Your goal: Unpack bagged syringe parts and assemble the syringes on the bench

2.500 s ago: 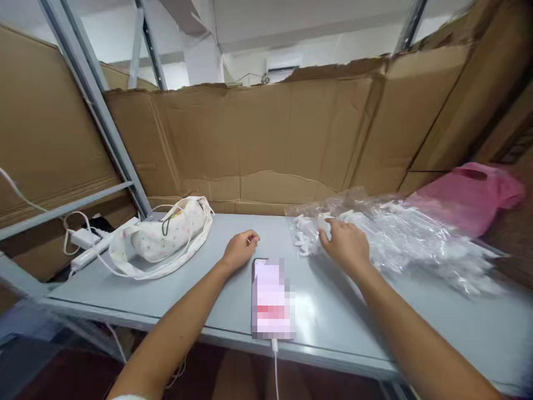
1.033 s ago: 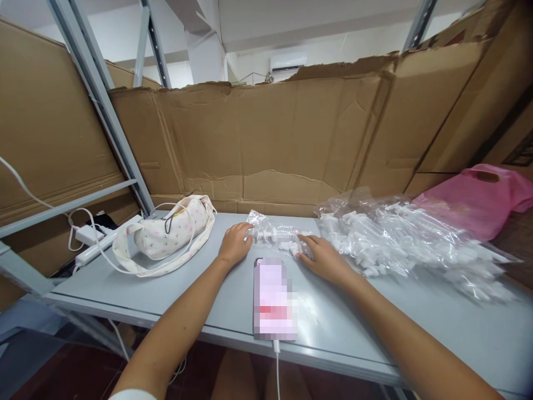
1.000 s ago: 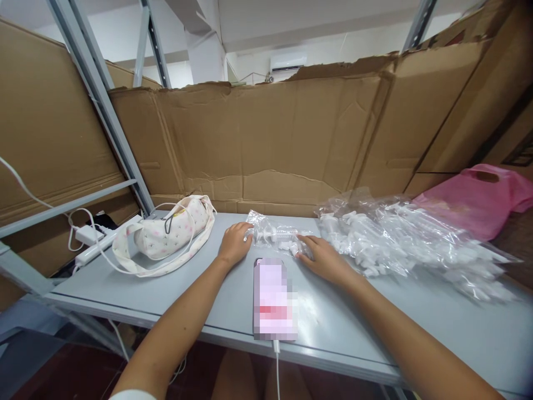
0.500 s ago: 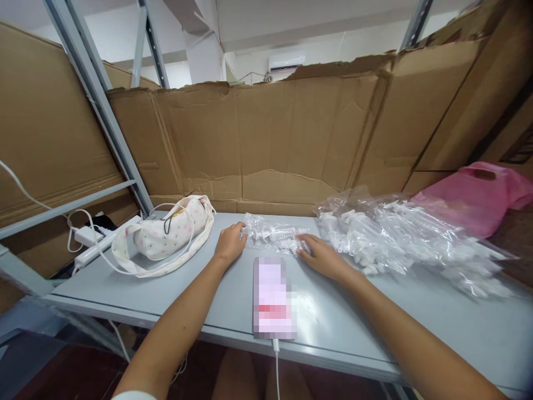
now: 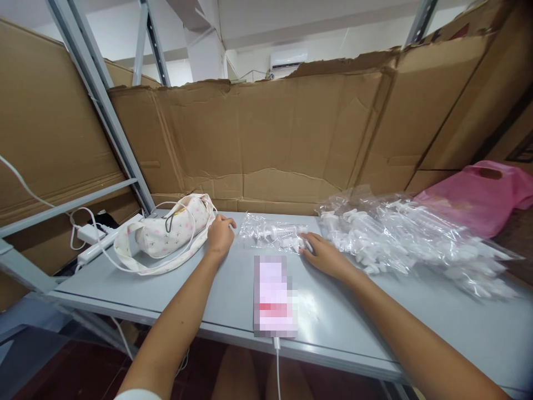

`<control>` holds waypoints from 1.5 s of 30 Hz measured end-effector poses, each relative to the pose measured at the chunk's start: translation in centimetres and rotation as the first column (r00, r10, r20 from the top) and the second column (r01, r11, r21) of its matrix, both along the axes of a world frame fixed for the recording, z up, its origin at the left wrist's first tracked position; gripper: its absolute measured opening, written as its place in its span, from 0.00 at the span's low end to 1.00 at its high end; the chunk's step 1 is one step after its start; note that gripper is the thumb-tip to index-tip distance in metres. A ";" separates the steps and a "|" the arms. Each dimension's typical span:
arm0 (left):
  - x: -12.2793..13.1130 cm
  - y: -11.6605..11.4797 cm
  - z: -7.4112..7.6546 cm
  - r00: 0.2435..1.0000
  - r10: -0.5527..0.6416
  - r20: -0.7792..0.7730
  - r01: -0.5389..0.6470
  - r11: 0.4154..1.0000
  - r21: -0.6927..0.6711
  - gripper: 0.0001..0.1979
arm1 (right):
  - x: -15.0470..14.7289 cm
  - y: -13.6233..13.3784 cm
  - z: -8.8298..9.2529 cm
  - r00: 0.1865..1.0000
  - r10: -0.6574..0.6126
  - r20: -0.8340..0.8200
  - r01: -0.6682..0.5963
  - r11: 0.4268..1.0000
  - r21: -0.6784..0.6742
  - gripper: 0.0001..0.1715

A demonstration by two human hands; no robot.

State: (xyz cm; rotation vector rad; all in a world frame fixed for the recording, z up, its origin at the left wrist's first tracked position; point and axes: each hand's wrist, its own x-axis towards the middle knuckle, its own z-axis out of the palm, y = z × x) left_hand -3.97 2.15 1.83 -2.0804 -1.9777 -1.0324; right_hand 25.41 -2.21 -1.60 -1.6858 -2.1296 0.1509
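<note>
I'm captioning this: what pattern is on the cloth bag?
The cloth bag: scattered pink and dark motifs on off-white; head view.

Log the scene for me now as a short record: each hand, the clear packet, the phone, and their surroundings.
left hand: loosely curled, beside the floral bag; contact unclear
right hand: fingertips at the packet's right end; whether pinching, unclear
clear packet: flat on the grey table, white parts inside
phone: nearer the wearer than the packet, cable attached, screen pixelated
right side: pile of clear bags, pink bag behind
</note>
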 end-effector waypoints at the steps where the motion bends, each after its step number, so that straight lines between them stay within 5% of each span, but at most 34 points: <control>1: 0.1 -0.3 0.3 1.000 -0.015 -0.025 0.016 0.999 0.028 0.15 | 0.0 0.0 0.0 1.000 0.000 0.004 0.000 1.000 0.001 0.29; 5: 1.6 -2.0 1.2 0.958 -0.281 0.050 0.269 0.948 0.171 0.14 | 0.0 0.0 -0.1 1.000 -0.001 0.009 0.001 1.000 0.005 0.29; 8: 3.1 -3.0 1.1 0.782 -0.571 0.248 0.570 0.817 0.086 0.10 | 0.0 0.1 -0.2 1.000 0.003 0.014 -0.003 1.000 0.000 0.29; 11: 3.9 -3.1 0.5 0.612 -0.645 0.459 0.722 0.692 0.010 0.12 | -0.1 0.0 0.0 1.000 0.022 0.011 -0.022 1.000 -0.010 0.29; 14: 3.6 -2.4 0.0 0.567 -0.552 0.612 0.721 0.692 -0.044 0.17 | -0.2 -0.2 0.2 1.000 0.017 0.016 -0.017 0.999 -0.030 0.30; 19: 2.0 -0.8 -0.3 0.583 -0.269 0.767 0.515 0.852 -0.094 0.17 | -0.1 -0.3 0.3 1.000 0.013 0.026 -0.011 0.998 -0.061 0.31; 22: 1.1 -0.1 -0.2 0.464 -0.095 0.881 0.461 0.875 -0.148 0.16 | 0.0 -0.2 0.2 0.999 0.029 0.015 -0.028 0.998 -0.055 0.31; 26: 0.3 0.4 0.5 0.141 0.151 0.978 0.545 0.813 -0.204 0.14 | 0.1 0.0 -0.2 1.000 0.024 0.007 -0.024 0.998 -0.056 0.31; 29: -0.1 0.6 0.9 0.009 0.218 0.976 0.668 0.725 -0.169 0.10 | -0.1 0.0 -0.3 0.999 -0.024 0.028 0.026 0.998 -0.063 0.32; 33: 0.0 0.7 0.8 -0.033 0.284 0.958 0.737 0.655 -0.168 0.12 | -0.3 -0.2 -0.1 0.999 -0.054 0.003 0.054 0.995 -0.080 0.34; 37: 0.4 0.4 0.7 0.030 0.298 0.954 0.795 0.571 -0.204 0.16 | -0.4 0.0 0.5 0.978 -0.097 -0.185 0.076 0.990 -0.116 0.33; 41: 0.3 0.1 0.8 0.045 0.233 0.971 0.860 0.487 -0.156 0.20 | -0.5 0.4 1.1 0.843 -0.139 -0.519 0.078 0.987 -0.138 0.27; 45: 0.2 0.0 0.8 -0.014 0.198 0.980 0.878 0.471 -0.083 0.25 | -0.8 0.1 2.0 0.500 -0.170 -0.849 0.013 0.982 -0.188 0.23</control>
